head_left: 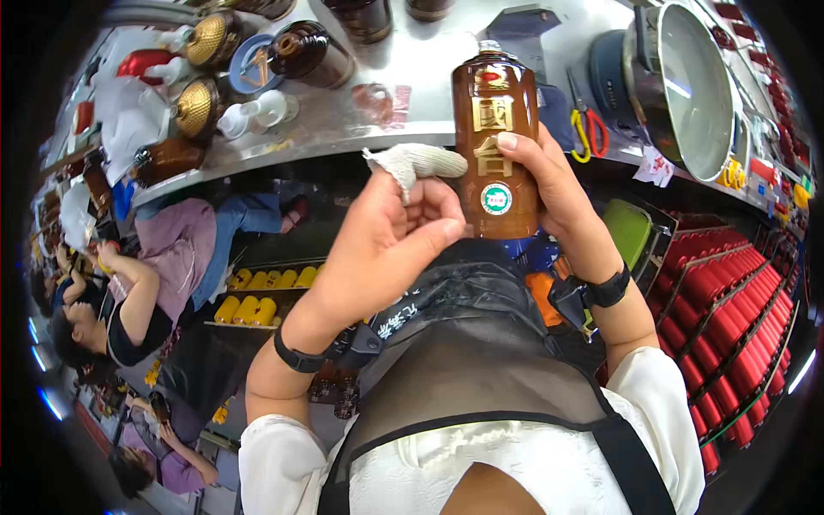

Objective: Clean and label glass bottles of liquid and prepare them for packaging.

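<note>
A brown glass bottle (496, 129) with gold characters and a round green-and-white sticker stands upright before me. My right hand (558, 184) grips it from the right side, thumb laid across the front; the other fingers are hidden behind the glass. The neck has no cap on it. My left hand (390, 227) is at the bottle's left side, its index finger covered by a whitish knitted finger sleeve (416, 163) that reaches the glass. Its thumb and other fingers are loosely bent, with nothing visible between them.
A metal workbench (403, 81) holds brown bottles (313, 56), a blue bowl (255, 64), scissors (588, 120) and a large pan (695, 90). Red cylinders (730, 318) fill a rack at right; yellow ones (249, 309) lie below left. Other people (146, 283) work at left.
</note>
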`<state>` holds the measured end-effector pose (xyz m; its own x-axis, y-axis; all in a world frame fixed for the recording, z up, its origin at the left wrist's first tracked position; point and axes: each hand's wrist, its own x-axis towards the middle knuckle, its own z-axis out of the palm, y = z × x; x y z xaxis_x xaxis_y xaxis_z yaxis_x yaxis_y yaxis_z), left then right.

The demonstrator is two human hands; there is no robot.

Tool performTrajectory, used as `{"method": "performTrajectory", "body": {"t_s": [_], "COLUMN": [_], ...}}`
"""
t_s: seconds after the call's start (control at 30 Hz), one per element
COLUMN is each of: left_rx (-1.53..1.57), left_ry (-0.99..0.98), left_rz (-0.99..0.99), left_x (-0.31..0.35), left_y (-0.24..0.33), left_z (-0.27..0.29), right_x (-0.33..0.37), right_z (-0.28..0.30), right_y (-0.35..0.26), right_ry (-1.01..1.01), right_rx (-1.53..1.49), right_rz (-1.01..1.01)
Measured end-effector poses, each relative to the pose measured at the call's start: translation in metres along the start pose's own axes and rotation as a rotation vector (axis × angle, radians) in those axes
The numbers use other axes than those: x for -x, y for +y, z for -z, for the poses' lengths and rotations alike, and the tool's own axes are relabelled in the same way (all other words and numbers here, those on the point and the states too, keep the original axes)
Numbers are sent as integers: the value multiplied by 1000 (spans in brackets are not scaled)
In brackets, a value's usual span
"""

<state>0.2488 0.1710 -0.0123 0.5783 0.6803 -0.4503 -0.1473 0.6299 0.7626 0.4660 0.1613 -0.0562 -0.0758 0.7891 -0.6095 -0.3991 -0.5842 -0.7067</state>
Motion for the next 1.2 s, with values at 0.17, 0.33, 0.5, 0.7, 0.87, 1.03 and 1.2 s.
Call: {"method": "performTrajectory", "body": {"t_s": [0.17,0.33,0.5,0.7,0.87,1.03,1.2], "left_rx": [-4,-46,-161,-282,-386,-690,272], "left_ry": [54,258,406,523,598,715,415], "left_rz": [-29,39,27,-72,-143,-266,-266], "left_x": [46,87,120,149,162,165,162], "left_y": [2,-8,-20,-24,-37,-49,-51], "left_z": [0,11,23,33,49,62,62], "right_x": [5,10,6,10,6,11,13], "right_z": [-59,-101,-127,-157,-169,-178,-181], "right_y": [11,35,68,80,94,94,94], "right_ry": [-108,-173,-138,-259,-278,-244,-232], "right_rx": [-21,125,219,225,235,266,260], "right_rz": [-65,-110,-151,-236,-249,-271,-256]}}
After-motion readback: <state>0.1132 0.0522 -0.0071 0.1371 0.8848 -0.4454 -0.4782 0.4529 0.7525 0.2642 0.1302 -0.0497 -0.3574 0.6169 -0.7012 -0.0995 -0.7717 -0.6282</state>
